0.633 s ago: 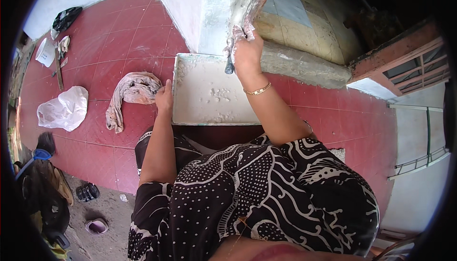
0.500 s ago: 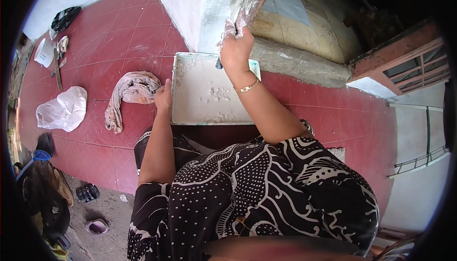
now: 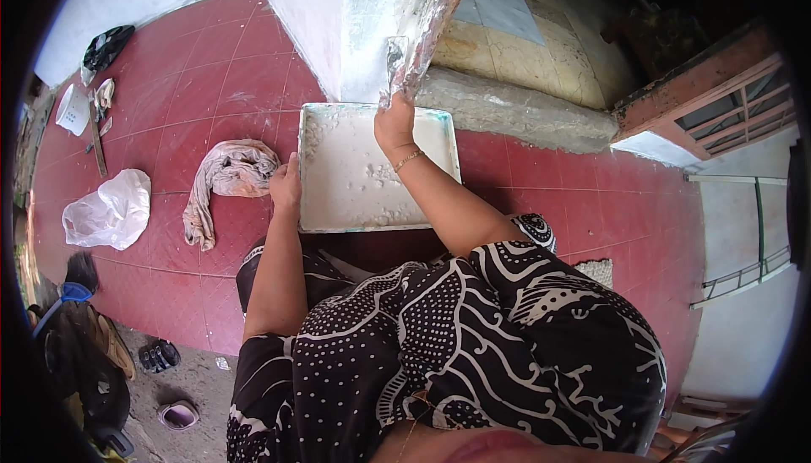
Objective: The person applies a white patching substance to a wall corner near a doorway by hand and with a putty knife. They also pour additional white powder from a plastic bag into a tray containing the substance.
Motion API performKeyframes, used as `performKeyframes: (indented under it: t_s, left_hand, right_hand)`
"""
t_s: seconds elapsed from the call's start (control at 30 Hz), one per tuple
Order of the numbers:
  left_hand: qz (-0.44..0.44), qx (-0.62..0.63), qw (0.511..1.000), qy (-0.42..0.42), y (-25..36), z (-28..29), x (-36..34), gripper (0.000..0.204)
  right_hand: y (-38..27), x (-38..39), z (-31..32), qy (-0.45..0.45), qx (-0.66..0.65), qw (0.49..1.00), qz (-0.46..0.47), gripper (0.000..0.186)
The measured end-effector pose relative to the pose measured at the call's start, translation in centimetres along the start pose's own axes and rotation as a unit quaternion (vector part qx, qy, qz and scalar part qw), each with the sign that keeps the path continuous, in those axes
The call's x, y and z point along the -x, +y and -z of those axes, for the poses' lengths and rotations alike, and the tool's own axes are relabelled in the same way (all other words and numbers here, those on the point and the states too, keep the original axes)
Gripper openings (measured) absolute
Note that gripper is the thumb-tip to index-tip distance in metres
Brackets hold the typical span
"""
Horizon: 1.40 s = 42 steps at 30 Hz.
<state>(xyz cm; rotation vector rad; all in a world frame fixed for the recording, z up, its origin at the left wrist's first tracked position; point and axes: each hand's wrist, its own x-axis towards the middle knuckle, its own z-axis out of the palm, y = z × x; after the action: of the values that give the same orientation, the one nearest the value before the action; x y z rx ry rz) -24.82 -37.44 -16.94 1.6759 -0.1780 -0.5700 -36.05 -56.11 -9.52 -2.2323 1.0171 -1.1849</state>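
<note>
A wide, shallow tray point(image 3: 302, 201) with a green-stained rim lies in front of me, holding white, lumpy plaster point(image 3: 346, 159). My left hand point(image 3: 285, 182) is closed on the tray's left edge. Over its far right part, my right hand point(image 3: 394, 129) grips a putty knife point(image 3: 397, 51). The flat blade points up, smeared with white, beside the low end of the wall corner point(image 3: 372, 15). White paste coats the fingers of that hand. The knife's handle is mostly hidden in my grip, and I cannot tell whether the blade touches the wall.
Left of the tray lies a crumpled, stained cloth point(image 3: 236, 171), then a white plastic bag point(image 3: 110, 209). Farther off are a white bucket point(image 3: 73, 110), a wooden stick point(image 3: 98, 142) and a black bag point(image 3: 108, 47). A rough concrete sill point(image 3: 515, 108) borders the right side; shoes sit lower left.
My right hand has come down and left from the wall corner, turning so the knife's blade shows upright. My left hand stays at the tray's edge. The whole view has shifted slightly.
</note>
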Motion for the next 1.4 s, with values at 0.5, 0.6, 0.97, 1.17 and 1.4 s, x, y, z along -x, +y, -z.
performKeyframes:
  t_s: [0.5, 0.6, 0.97, 1.17, 1.4]
  left_hand:
    - [-0.006, 0.011, 1.0, -0.006, -0.8, -0.3, -0.7, 0.046]
    - [0.0, -0.048, 0.999, -0.005, -0.9, 0.2, -0.4, 0.046]
    - [0.006, -0.06, 0.998, 0.004, -0.4, 0.2, -0.4, 0.045]
    - [0.01, -0.001, 1.0, 0.004, -1.2, 0.0, -0.5, 0.043]
    - [0.008, -0.013, 1.0, 0.002, -0.7, 0.2, -0.4, 0.044]
  right_hand:
    - [-1.0, -6.6, 1.8, 0.084, 0.026, 0.994, 0.061, 0.026]
    - [1.7, -1.6, 0.9, 0.006, 0.046, 0.998, 0.041, 0.022]
    - [-4.9, -4.9, 8.9, 0.022, -0.09, 0.984, 0.151, 0.06]
    - [-1.3, -6.7, 3.4, 0.101, 0.039, 0.987, 0.118, 0.046]
    - [-0.2, 2.0, 6.4, -0.172, 0.021, 0.981, -0.086, 0.056]
